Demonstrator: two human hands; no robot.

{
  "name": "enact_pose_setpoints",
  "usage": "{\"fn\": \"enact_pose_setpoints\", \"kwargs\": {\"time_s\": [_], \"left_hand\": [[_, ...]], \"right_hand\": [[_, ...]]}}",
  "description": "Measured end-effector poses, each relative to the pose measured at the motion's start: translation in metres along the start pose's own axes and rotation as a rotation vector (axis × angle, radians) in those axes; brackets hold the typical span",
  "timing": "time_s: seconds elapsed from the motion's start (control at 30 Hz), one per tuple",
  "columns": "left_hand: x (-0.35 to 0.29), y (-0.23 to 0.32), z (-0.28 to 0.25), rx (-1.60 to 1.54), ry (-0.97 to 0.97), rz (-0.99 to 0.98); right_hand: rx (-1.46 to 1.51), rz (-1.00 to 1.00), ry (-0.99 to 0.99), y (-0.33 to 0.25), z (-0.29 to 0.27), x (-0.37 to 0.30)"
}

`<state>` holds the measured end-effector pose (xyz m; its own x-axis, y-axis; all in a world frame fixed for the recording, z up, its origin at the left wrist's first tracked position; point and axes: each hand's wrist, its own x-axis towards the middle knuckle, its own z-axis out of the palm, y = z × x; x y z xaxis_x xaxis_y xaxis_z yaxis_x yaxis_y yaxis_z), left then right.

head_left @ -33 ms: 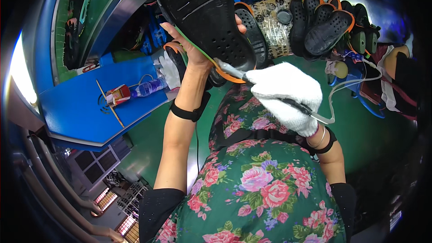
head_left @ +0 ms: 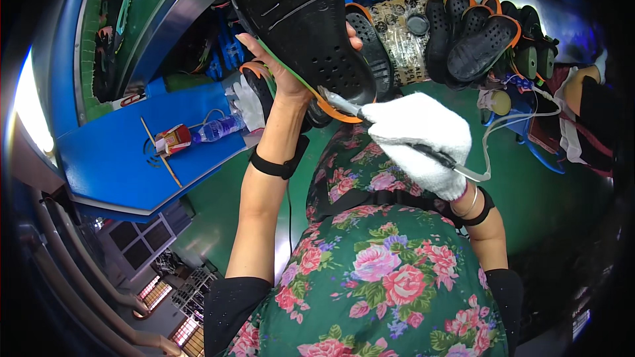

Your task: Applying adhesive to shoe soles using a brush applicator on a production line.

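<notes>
A black shoe sole (head_left: 304,26) with perforations, grooves and a green-to-orange edge is held up, tilted, in front of me. My bare left hand (head_left: 284,73) grips it from beneath, fingertips showing at its far right edge. My right hand (head_left: 423,142), in a white knitted glove, is closed around a slim brush (head_left: 340,102) with a pale tube running from its rear end. The brush tip touches the orange edge near the sole's lower end. Behind the held sole lies another black perforated sole (head_left: 370,43), partly hidden.
Several black soles with orange rims (head_left: 483,43) are piled at the back right beside a taped surface (head_left: 407,46). On the left, a blue table (head_left: 99,152) bears a plastic bottle (head_left: 221,129), a red box (head_left: 175,139), a stick (head_left: 159,149) and a white glove (head_left: 248,102).
</notes>
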<state>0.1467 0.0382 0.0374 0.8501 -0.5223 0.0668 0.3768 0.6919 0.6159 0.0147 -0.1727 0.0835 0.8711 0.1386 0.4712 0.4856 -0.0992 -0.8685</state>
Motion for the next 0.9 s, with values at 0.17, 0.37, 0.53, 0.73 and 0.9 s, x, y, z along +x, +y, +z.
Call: {"fn": "enact_pose_setpoints", "kwargs": {"time_s": [0.17, 0.37, 0.53, 0.73, 0.9], "left_hand": [[-0.006, -0.004, 0.019, 0.249, 0.306, -0.056], [-0.004, -0.005, 0.003, 0.072, 0.082, -0.038], [0.002, -0.004, 0.006, 0.060, 0.025, -0.032], [0.002, -0.004, 0.001, 0.025, -0.071, -0.200], [0.003, 0.004, -0.003, 0.032, -0.103, -0.358]], "right_hand": [[0.044, 0.054, -0.041, -0.004, 0.004, -0.003], [0.120, 0.257, 0.128, 0.000, 0.000, -0.010], [-0.015, 0.066, -0.042, 0.005, -0.001, -0.012], [0.111, 0.035, -0.103, 0.014, -0.007, -0.005], [-0.037, -0.215, -0.302, 0.021, 0.003, -0.013]]}}
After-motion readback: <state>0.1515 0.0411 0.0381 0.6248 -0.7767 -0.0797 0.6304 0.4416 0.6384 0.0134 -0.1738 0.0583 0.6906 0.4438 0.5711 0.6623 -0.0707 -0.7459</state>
